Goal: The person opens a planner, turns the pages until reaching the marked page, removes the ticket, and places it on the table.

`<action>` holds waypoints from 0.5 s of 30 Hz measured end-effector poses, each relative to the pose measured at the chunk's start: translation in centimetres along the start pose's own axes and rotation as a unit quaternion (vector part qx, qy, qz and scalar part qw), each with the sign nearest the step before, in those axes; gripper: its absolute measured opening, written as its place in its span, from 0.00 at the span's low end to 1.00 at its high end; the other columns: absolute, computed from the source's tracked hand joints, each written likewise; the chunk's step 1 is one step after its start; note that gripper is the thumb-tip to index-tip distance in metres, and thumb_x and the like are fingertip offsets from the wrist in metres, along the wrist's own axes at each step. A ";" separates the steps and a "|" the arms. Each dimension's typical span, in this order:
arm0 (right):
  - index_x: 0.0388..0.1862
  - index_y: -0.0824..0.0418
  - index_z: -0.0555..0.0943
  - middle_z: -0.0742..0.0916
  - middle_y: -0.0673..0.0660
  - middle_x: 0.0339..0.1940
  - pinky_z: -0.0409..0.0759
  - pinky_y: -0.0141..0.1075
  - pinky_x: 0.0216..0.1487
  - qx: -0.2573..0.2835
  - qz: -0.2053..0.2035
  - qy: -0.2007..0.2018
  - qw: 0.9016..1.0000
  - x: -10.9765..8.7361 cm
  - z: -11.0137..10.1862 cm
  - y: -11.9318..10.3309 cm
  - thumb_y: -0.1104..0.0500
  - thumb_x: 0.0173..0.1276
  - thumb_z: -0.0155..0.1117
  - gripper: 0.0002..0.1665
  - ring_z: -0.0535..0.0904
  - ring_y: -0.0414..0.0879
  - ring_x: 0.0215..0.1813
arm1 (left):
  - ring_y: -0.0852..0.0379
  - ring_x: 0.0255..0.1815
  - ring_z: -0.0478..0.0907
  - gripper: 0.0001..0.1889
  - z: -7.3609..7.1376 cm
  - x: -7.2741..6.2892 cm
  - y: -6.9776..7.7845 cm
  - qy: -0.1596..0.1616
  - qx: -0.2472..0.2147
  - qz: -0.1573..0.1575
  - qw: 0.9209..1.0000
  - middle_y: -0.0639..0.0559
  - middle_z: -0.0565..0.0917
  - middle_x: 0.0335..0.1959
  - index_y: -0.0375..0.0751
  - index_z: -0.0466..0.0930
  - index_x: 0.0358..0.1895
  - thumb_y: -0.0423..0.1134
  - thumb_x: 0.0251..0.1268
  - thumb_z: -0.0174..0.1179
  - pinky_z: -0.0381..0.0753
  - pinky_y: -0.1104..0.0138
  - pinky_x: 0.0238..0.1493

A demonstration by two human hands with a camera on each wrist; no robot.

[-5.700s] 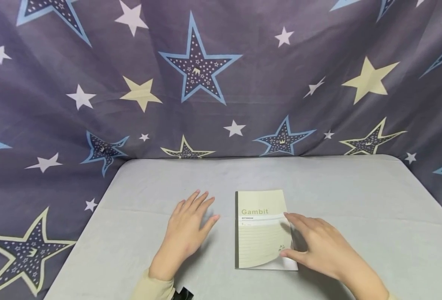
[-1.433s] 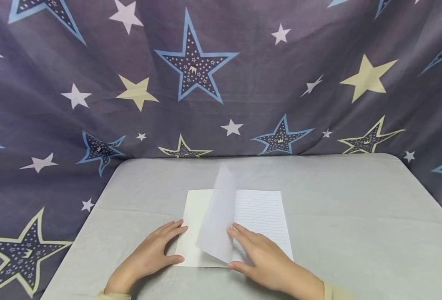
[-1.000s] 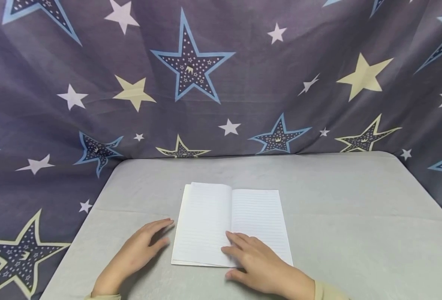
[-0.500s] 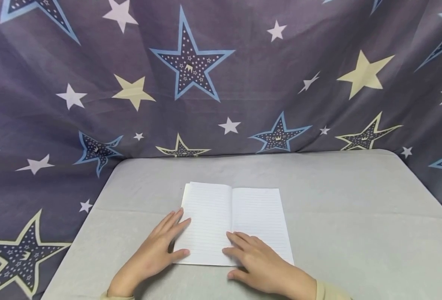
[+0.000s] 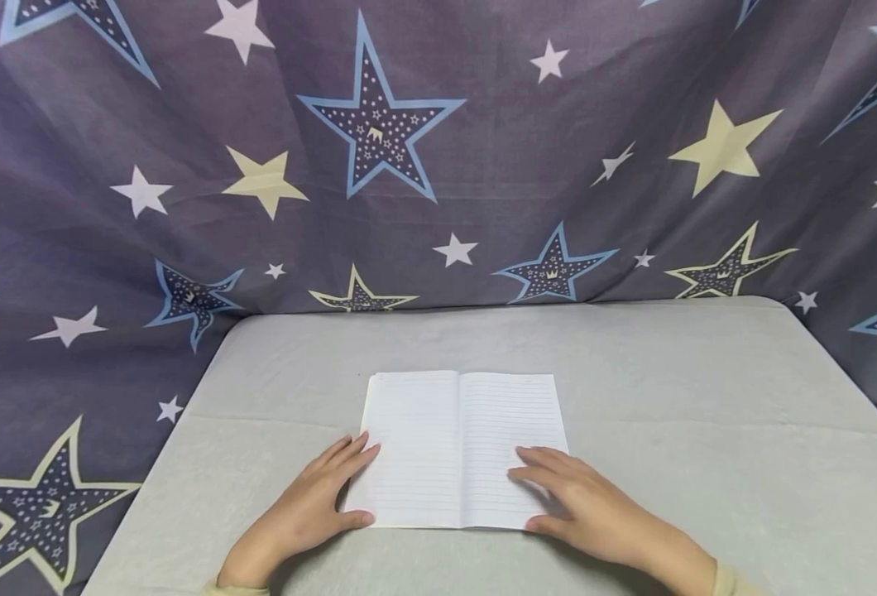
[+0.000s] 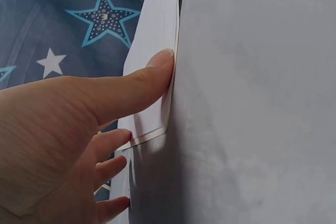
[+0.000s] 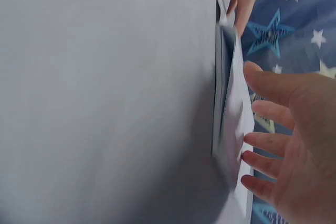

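Note:
A notebook (image 5: 416,447) lies spread on the table, its two lined white pages facing up. At its left edge my left hand (image 5: 304,509) touches the page with thumb and fingertips, fingers loosely extended. The left wrist view shows the thumb of this hand (image 6: 68,129) lying over the margin of the notebook (image 6: 149,35). My right hand (image 5: 595,505) hovers at the lower right page, fingers relaxed and apart. Up close in the right wrist view, the right hand (image 7: 299,140) is beside a page (image 7: 236,114) that stands slightly raised from those beneath.
A pale grey cloth covers the table (image 5: 692,389). Behind it and at both sides hangs a dark curtain (image 5: 498,165) printed with white, yellow and blue-edged stars.
The closed notebook was opened and a leaf turned to the left. Since half a second ago, my right hand has moved from the centre fold to the right page; the left page lies flatter.

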State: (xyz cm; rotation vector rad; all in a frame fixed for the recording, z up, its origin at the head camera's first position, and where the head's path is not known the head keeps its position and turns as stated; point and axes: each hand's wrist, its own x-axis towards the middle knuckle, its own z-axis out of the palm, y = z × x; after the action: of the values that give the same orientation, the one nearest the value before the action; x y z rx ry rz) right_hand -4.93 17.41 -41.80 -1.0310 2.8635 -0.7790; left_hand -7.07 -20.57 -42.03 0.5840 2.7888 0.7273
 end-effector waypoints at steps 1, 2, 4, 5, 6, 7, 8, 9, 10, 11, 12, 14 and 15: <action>0.63 0.56 0.79 0.76 0.60 0.69 0.68 0.59 0.66 0.004 0.006 -0.003 1.000 -0.3 -0.2 0.5 0.48 0.60 0.74 0.32 0.70 0.59 0.69 | 0.37 0.77 0.52 0.44 0.0 0.0 -0.1 0.001 0.000 0.003 1.000 0.45 0.61 0.77 0.44 0.67 0.73 0.50 0.51 0.74 0.55 0.35 0.69; 0.63 0.56 0.79 0.76 0.61 0.69 0.68 0.60 0.65 0.005 0.012 -0.007 1.000 -0.6 -0.4 0.9 0.48 0.59 0.74 0.34 0.69 0.61 0.70 | 0.37 0.77 0.53 0.44 0.0 -0.1 -0.2 0.002 0.000 0.006 1.000 0.45 0.61 0.77 0.43 0.68 0.73 0.50 0.50 0.74 0.56 0.35 0.69; 0.64 0.56 0.78 0.74 0.61 0.71 0.67 0.62 0.65 0.008 0.019 -0.014 1.000 -1.1 -0.8 1.8 0.47 0.57 0.76 0.36 0.67 0.62 0.71 | 0.37 0.76 0.55 0.43 -0.1 -0.2 -0.5 0.006 0.002 0.016 1.000 0.45 0.63 0.76 0.43 0.69 0.72 0.50 0.50 0.75 0.58 0.36 0.68; 0.65 0.56 0.78 0.74 0.61 0.71 0.68 0.63 0.64 0.009 0.021 -0.018 1.000 -1.3 -0.9 2.2 0.47 0.57 0.76 0.37 0.67 0.63 0.71 | 0.36 0.75 0.56 0.43 -0.2 -0.3 -0.6 0.009 0.003 0.022 1.000 0.45 0.64 0.76 0.43 0.70 0.71 0.50 0.49 0.75 0.59 0.35 0.68; 0.65 0.55 0.78 0.74 0.61 0.71 0.68 0.64 0.64 0.008 0.021 -0.019 1.000 -1.5 -1.1 2.6 0.47 0.56 0.77 0.38 0.66 0.64 0.71 | 0.36 0.75 0.57 0.43 -0.2 -0.3 -0.8 0.010 0.004 0.027 1.000 0.44 0.64 0.75 0.42 0.70 0.71 0.49 0.49 0.75 0.60 0.35 0.67; 0.65 0.55 0.78 0.73 0.61 0.72 0.68 0.64 0.63 0.007 0.021 -0.018 1.000 -1.6 -1.2 2.9 0.46 0.55 0.77 0.39 0.66 0.64 0.71 | 0.36 0.74 0.58 0.42 -0.3 -0.3 -0.9 0.012 0.006 0.031 0.999 0.44 0.64 0.75 0.42 0.71 0.70 0.49 0.49 0.76 0.60 0.35 0.67; 0.65 0.55 0.78 0.73 0.61 0.72 0.68 0.64 0.63 0.005 0.020 -0.019 1.000 -1.8 -1.3 3.2 0.45 0.54 0.77 0.40 0.66 0.64 0.71 | 0.36 0.74 0.59 0.42 -0.3 -0.3 -1.0 0.013 0.007 0.035 0.999 0.44 0.65 0.75 0.42 0.71 0.70 0.49 0.49 0.76 0.61 0.35 0.66; 0.65 0.55 0.78 0.73 0.61 0.72 0.68 0.64 0.62 0.005 0.019 -0.020 1.000 -1.9 -1.4 3.5 0.45 0.54 0.77 0.40 0.65 0.64 0.71 | 0.36 0.74 0.59 0.42 -0.3 -0.3 -1.0 0.013 0.008 0.038 0.999 0.44 0.65 0.74 0.42 0.72 0.70 0.49 0.48 0.76 0.61 0.35 0.66; 0.65 0.55 0.78 0.72 0.61 0.72 0.69 0.64 0.62 0.005 0.019 -0.021 1.000 -2.0 -1.4 3.7 0.44 0.54 0.77 0.40 0.65 0.64 0.71 | 0.35 0.74 0.59 0.42 -0.3 -0.3 -1.1 0.014 0.008 0.040 0.999 0.43 0.66 0.74 0.42 0.72 0.69 0.49 0.48 0.76 0.61 0.35 0.65; 0.66 0.55 0.78 0.72 0.61 0.73 0.69 0.64 0.62 0.006 0.020 -0.022 1.000 -2.1 -1.5 3.8 0.43 0.54 0.77 0.40 0.65 0.64 0.71 | 0.35 0.73 0.60 0.42 -0.4 -0.2 -1.1 0.015 0.008 0.040 0.999 0.43 0.66 0.74 0.42 0.72 0.69 0.49 0.48 0.76 0.61 0.35 0.65; 0.66 0.55 0.78 0.72 0.61 0.73 0.69 0.64 0.62 0.006 0.020 -0.022 1.000 -2.2 -1.5 4.0 0.42 0.55 0.76 0.41 0.65 0.63 0.71 | 0.35 0.73 0.60 0.41 -0.4 -0.2 -1.1 0.015 0.008 0.041 0.999 0.43 0.66 0.74 0.43 0.72 0.69 0.49 0.48 0.76 0.61 0.35 0.65; 0.66 0.55 0.78 0.72 0.61 0.73 0.69 0.64 0.61 0.002 0.020 -0.023 1.000 -2.3 -1.6 4.1 0.41 0.55 0.76 0.41 0.65 0.63 0.71 | 0.35 0.73 0.60 0.41 -0.4 -0.1 -1.2 0.018 0.009 0.044 0.999 0.43 0.67 0.73 0.43 0.73 0.69 0.50 0.48 0.76 0.62 0.35 0.65; 0.65 0.55 0.78 0.72 0.60 0.73 0.69 0.63 0.61 -0.002 0.019 -0.020 1.000 -2.3 -1.5 4.1 0.41 0.54 0.76 0.41 0.66 0.62 0.71 | 0.35 0.73 0.61 0.41 -0.4 -0.1 -1.2 0.018 0.009 0.045 0.999 0.43 0.67 0.73 0.43 0.73 0.69 0.50 0.48 0.76 0.62 0.35 0.65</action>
State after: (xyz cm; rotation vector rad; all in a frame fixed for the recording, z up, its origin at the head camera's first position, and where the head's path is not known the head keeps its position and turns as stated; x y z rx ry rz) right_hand -5.85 22.18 -42.71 -0.9771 2.8437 -0.7408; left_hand -7.43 -21.72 -42.29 0.7109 2.8216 0.7375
